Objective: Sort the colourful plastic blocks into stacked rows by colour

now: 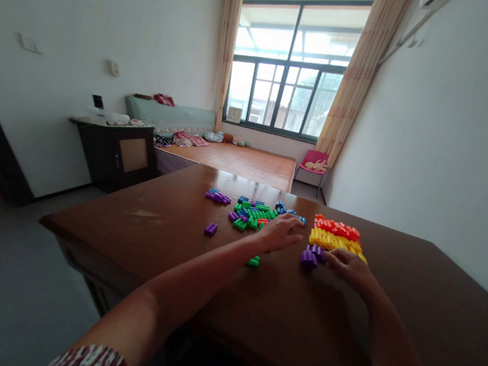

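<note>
Small ribbed plastic blocks lie sorted by colour on the brown table point(159, 256). My left hand point(281, 233) reaches over the mixed pile with its fingers stretched and thumb apart, close to the blue blocks point(289, 212); green blocks point(245, 217) lie left of it. On the right, my right hand point(348, 266) is closed in a pinch at the end of the purple blocks point(312, 255). A purple block seems to be at its fingertips, partly hidden. Behind that hand are rows of yellow blocks point(331, 239) and red blocks point(337, 227).
Another purple group point(218, 196) and a small purple cluster point(211, 229) lie left of the pile. Some green blocks point(253, 261) sit below my left forearm. Beyond the table stand a bed point(251, 163), a dark cabinet point(111, 151) and a pink chair point(314, 160).
</note>
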The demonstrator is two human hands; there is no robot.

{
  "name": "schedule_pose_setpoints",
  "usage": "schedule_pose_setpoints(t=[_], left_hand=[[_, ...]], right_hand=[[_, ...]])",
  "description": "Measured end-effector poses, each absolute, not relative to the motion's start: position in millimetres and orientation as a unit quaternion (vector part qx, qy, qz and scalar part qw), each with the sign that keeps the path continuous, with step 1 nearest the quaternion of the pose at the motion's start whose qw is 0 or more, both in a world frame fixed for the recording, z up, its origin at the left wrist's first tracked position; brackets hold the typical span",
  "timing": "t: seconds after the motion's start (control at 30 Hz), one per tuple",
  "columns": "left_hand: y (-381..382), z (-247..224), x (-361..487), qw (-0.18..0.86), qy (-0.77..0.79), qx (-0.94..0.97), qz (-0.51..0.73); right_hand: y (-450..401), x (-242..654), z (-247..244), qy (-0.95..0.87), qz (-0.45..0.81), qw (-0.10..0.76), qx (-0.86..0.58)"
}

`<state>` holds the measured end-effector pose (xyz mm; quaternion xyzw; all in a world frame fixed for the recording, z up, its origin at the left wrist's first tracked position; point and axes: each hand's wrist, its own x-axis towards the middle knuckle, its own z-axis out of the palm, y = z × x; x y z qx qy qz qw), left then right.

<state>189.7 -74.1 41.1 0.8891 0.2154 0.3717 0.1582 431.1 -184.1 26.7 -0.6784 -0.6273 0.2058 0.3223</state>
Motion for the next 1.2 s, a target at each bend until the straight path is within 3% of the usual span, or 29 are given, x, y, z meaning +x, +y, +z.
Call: schedule_pose_setpoints(t=[0.2,0.47,0.83,1.2], left_hand=[[1.0,66.8,84.8,0.077,0.409,0.841,0.344],[70.2,33.7,-16.3,0.059,0.597,0.778,0.188],[101.7,26.8,-14.2,0.067,0.470,0.875,0.093],[67.4,38.5,-17.8,0.171,0.476,0.833,0.225]], right_hand=[[-188.0,428.5,37.5,-0.600,0.063,0.352,-0.716],[-182.1,435.6,23.4,-0.573,0.007,0.329,-0.751],[-179.8,443.4,10.8,-0.574,0.003,0.310,-0.758],[-180.7,432.9,12.4,-0.590,0.017,0.315,-0.743]])
